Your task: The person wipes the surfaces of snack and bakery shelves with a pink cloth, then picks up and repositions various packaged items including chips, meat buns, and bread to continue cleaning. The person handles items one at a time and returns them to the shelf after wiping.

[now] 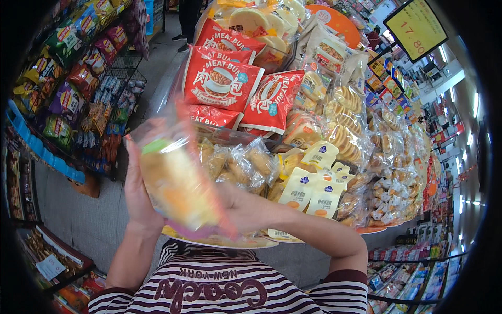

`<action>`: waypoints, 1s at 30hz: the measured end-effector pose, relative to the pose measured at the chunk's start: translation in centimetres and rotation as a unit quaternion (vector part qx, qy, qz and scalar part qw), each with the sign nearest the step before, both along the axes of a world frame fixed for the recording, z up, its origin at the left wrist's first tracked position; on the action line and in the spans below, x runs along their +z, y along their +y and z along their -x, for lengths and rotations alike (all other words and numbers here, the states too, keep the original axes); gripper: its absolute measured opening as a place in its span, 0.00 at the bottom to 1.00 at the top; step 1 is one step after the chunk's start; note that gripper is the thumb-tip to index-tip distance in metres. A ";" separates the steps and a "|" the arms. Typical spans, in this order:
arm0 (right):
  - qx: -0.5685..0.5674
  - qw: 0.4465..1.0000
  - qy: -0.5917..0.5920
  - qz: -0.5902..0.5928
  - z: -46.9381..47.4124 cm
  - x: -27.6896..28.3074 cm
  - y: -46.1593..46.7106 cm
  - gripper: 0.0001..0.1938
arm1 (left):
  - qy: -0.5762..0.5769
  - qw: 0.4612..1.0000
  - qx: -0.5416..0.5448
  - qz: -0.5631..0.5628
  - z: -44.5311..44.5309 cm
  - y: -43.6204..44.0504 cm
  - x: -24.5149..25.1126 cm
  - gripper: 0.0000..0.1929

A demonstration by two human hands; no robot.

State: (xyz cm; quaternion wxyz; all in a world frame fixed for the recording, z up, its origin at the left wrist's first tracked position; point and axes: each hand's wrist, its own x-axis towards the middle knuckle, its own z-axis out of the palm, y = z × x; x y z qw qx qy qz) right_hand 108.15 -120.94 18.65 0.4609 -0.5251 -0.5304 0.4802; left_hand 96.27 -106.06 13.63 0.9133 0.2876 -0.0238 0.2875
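A clear plastic packet of bread or cake (178,180), blurred by motion, is held upright in front of my chest. My left hand (143,192) supports its left side, thumb up along the edge. My right hand (239,208) grips its lower right side, the fingers partly hidden. Just beyond lies a display of packaged baked goods, with red meat bun bags (219,80) in a clear bin. Nearer are clear-wrapped small breads (239,163) and pale yellow cake pouches (310,192).
A rack of chip bags (64,100) with a blue edge (47,143) stands to the left. A yellow price sign (415,29) rises at upper right. At the top, a person's dark-clothed legs (188,19) show in the aisle. Stocked shelves (408,271) lie at lower right.
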 end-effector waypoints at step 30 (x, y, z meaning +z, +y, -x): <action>0.003 0.980 -0.122 0.159 -5.9 7.8 -2.1 0.25 | 0.142 0.953 0.078 -0.255 4.2 -1.0 -0.7 0.34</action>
